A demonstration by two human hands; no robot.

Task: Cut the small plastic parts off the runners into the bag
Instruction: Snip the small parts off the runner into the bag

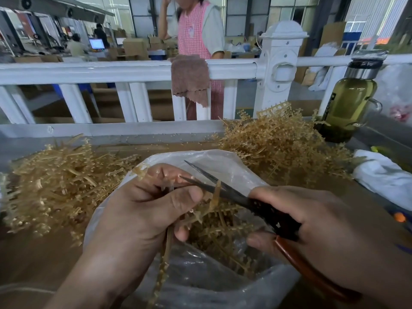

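- This is a big work hall, and a white fence (124, 71) runs across behind a brown table (33, 259).
- A brown cloth (190, 80) hangs over the top bar of the fence.
- A person in a pink checked apron (194, 27) stands on the far side of the fence.
- A bottle (350, 101) with yellow-green drink stands at the right end of the table, near the fence.
- A white rag (383, 175) lies on the table at the right.
- A clear plastic bag (223, 282) sits open in the middle of the table, right under both hands.
- One heap of tan runners (55, 188) lies to the left of the bag.
- Another heap (281, 146) lies behind the bag on the right.
- The left hand (145, 210) is closed tight on a bunch of runners (214, 210), held over the mouth of the bag.
- One long runner strip (162, 270) hangs down from that hand in front of the bag.
- The right hand (312, 221) grips scissors (252, 204) with dark blades and a red-brown handle.
- The blades are open, and a thin tan piece (215, 194) stands up between them.
- The blade tips point left, close to the left thumb.
- More tan bits lie inside the bag below the hands.
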